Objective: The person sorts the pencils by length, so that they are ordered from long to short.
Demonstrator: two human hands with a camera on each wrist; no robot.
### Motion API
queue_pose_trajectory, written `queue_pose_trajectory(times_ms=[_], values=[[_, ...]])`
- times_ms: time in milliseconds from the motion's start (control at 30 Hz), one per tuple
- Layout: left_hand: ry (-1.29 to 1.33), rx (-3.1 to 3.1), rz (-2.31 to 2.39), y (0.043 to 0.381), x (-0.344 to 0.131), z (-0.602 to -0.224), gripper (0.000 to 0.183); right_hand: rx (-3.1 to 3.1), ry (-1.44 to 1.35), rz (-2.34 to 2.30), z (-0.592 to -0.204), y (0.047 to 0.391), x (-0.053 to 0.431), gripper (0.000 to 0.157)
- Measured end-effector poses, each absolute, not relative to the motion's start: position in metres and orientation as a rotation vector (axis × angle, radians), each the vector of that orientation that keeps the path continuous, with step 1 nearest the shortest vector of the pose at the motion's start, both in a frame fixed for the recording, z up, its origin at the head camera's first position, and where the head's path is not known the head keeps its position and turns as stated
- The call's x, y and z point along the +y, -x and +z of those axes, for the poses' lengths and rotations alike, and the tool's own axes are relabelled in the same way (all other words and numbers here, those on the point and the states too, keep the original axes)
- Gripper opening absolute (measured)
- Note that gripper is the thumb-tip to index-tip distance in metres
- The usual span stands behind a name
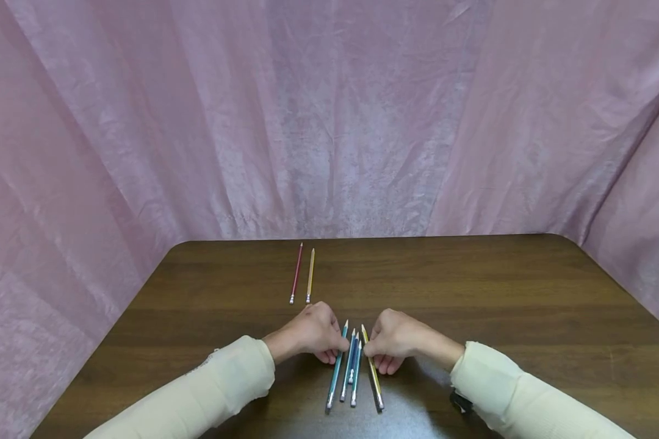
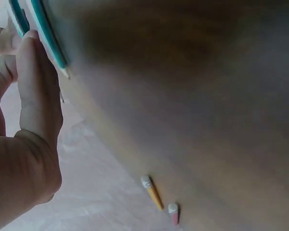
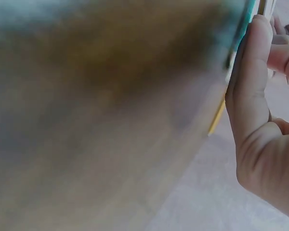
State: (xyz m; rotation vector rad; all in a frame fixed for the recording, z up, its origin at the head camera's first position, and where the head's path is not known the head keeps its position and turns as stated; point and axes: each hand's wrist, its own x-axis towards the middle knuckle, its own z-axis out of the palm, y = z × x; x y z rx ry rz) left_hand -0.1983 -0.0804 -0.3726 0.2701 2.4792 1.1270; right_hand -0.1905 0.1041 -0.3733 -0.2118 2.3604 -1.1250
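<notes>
Several pencils lie in a loose bunch near the front middle of the table. On its left side, my left hand (image 1: 320, 332) pinches a teal pencil (image 1: 335, 374) between thumb and fingers. My right hand (image 1: 398, 338) pinches a yellow pencil with dark stripes (image 1: 374, 379) on the right side. Between the hands are more blue and teal pencils (image 1: 355, 378), tips pointing away from me. In the left wrist view a teal pencil (image 2: 49, 33) shows beside the fingers (image 2: 38, 91). The right thumb (image 3: 254, 62) lies against a pencil at the top of the right wrist view.
Farther back on the brown wooden table (image 1: 472, 280) lie a red pencil (image 1: 296, 274) and a yellow pencil (image 1: 310, 275), side by side with erasers toward me. A pink curtain (image 1: 329, 122) hangs behind the table's far edge.
</notes>
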Motion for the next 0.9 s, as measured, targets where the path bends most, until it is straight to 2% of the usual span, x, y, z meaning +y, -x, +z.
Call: queue_pose_trajectory(times_ms=[900], values=[[-0.215,2.555,1.367,0.229,-0.100,-0.339,0.006,2.326,0.366,-1.330,-0.340,0.212,0.120,0.004]])
